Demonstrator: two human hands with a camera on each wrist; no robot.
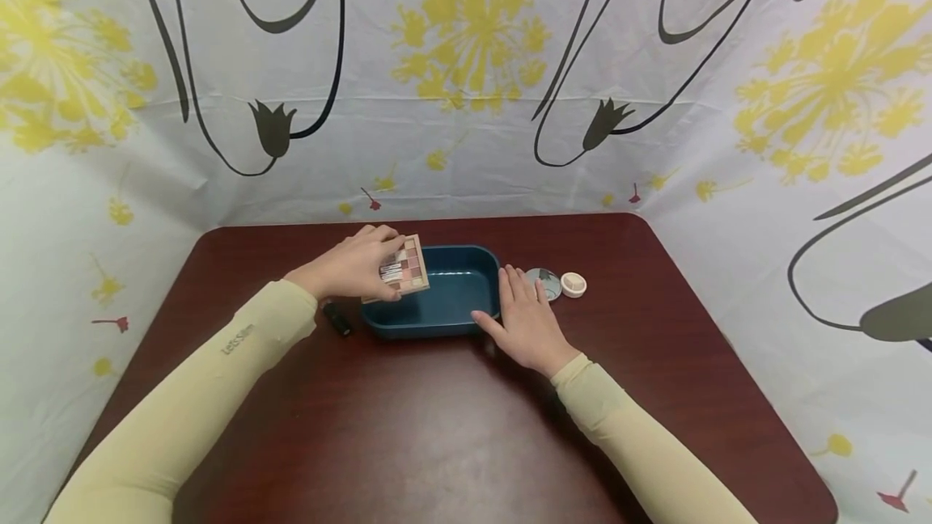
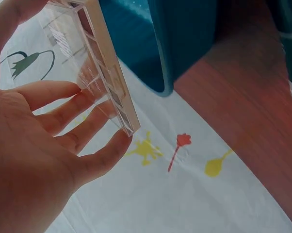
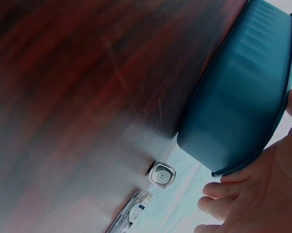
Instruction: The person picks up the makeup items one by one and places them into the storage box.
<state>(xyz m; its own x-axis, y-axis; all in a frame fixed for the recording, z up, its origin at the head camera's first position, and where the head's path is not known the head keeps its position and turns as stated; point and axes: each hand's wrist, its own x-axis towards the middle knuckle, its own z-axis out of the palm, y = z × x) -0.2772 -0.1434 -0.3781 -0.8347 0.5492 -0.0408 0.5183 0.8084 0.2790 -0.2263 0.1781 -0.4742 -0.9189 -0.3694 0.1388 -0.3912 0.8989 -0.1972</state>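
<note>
My left hand [image 1: 354,264] grips an eyeshadow palette [image 1: 412,265] by its edges, tilted above the left end of a teal rectangular tray [image 1: 431,330]. Seen from the left wrist, a clear lid [image 2: 68,46] covers the palette's pans, and the thumb and fingers span its two sides. At the tray's right end, my right hand [image 1: 530,326] rests against the rim with its fingers extended and spread. From the right wrist, those fingers [image 3: 235,189] touch the tray's outer edge. The bare part of the tray's inside [image 1: 462,293] shows a shiny floor.
A small dark tube [image 1: 336,319] lies left of the tray. Beyond the right hand are a round, shiny, mirror-like disc [image 1: 548,285] and a small round cream-coloured item [image 1: 574,285]. A patterned cloth [image 1: 451,160] hangs behind the dark red table [image 1: 451,427].
</note>
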